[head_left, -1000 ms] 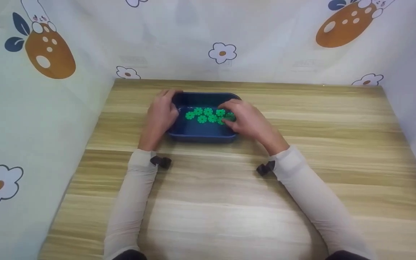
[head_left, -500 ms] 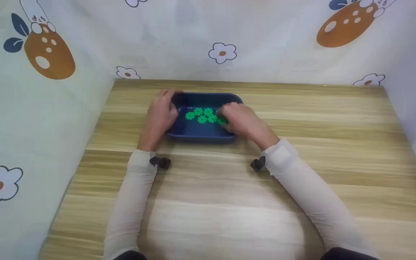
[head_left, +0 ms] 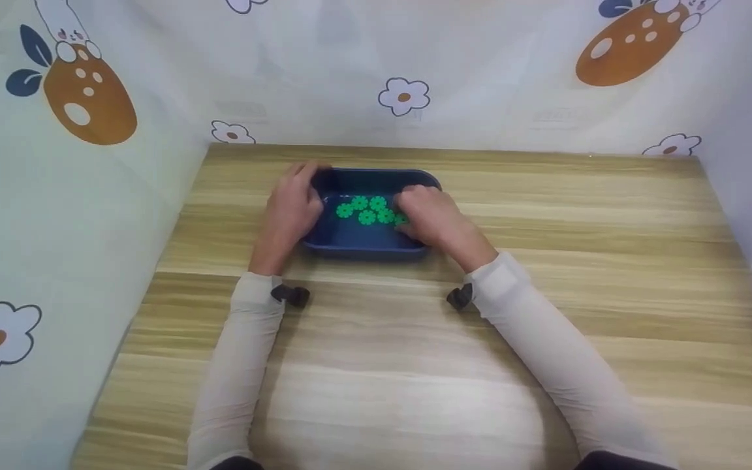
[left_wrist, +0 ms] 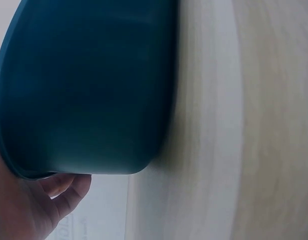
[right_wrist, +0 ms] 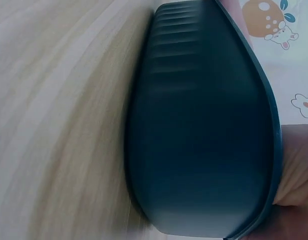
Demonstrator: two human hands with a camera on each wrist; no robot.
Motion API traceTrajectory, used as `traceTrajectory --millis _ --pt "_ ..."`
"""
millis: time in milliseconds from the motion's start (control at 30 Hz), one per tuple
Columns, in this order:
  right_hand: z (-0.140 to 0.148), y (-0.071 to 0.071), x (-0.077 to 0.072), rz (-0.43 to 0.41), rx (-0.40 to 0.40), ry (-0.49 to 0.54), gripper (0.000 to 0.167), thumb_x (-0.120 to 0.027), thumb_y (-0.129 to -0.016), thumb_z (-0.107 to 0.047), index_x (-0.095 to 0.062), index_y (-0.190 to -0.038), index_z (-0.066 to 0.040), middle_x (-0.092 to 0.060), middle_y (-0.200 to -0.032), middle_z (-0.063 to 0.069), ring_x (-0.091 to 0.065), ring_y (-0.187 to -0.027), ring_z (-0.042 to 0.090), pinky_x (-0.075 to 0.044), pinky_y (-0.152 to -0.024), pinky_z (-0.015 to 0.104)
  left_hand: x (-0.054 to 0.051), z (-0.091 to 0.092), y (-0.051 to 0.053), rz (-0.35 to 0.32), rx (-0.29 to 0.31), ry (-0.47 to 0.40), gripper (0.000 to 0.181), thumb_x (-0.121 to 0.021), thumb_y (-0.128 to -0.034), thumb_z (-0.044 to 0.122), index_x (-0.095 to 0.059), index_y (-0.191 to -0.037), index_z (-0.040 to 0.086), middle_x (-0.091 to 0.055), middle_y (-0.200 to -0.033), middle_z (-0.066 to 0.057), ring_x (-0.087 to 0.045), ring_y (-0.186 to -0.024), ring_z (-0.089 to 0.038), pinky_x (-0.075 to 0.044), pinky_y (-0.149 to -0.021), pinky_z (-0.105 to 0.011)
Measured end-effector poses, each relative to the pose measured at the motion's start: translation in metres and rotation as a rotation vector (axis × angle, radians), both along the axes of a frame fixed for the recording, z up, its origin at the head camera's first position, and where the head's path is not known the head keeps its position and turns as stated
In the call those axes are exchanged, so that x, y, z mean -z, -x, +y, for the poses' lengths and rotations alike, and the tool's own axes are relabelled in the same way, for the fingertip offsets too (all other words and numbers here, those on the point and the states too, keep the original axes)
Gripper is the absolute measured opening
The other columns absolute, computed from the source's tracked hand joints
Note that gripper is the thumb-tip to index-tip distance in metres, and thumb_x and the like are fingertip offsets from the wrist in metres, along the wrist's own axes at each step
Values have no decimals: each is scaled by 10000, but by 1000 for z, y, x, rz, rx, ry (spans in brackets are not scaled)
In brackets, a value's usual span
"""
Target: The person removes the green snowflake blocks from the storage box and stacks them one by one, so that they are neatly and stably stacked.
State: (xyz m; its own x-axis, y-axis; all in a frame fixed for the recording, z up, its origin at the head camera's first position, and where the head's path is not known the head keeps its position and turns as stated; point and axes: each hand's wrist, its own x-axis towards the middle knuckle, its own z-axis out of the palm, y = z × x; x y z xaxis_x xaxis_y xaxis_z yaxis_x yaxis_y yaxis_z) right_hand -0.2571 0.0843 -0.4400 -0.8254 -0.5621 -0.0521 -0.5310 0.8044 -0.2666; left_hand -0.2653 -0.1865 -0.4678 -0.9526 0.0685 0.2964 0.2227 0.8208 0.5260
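Note:
A dark blue tray sits on the table with several green flower-shaped pieces lying inside. My left hand grips the tray's left end, thumb over the rim; in the left wrist view the fingers of that hand lie behind the tray wall. At the tray's right end, my right hand reaches in over the pieces, fingers bent downward. Its fingertips are largely hidden, so whether they pinch a piece cannot be seen. In the right wrist view the tray wall covers most of this hand.
The wood-grain table extends around the tray. A patterned cloth wall rises behind the table's back edge, and more cloth stands at the left and right sides. Dark wrist-worn devices sit at both cuffs.
My right hand has moved slightly left and deeper into the tray, its fingers more bent, covering green pieces at the right that showed before. My left hand and the tray have stayed almost still.

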Motion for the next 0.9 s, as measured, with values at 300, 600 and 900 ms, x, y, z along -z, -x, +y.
traceTrajectory --millis 300,600,900 --pt "0 0 -1 -10 24 -8 159 -768 -980 -167 -785 -1054 -28 -758 -1027 183 -674 -907 344 -618 -823 525 -1 4 1 -20 -26 17 512 -501 -960 -7 -706 -1377 208 -687 -1415 -105 -652 -1331 -336 -567 -1070 -547" --pt "2 1 5 52 9 -3 98 -783 -898 -133 -779 -954 -52 -742 -987 180 -666 -886 347 -607 -775 548 -3 4 -2 -11 -43 29 527 -500 -949 11 -701 -1380 238 -696 -1403 -81 -682 -1236 -369 -588 -933 -602" --pt "5 1 8 43 -3 80 344 -806 -909 -195 -791 -1213 -32 -747 -1150 177 -698 -1065 354 -603 -935 548 -4 2 -2 -42 -42 12 513 -502 -972 8 -702 -1387 235 -673 -1466 -94 -651 -1338 -339 -579 -1032 -577"
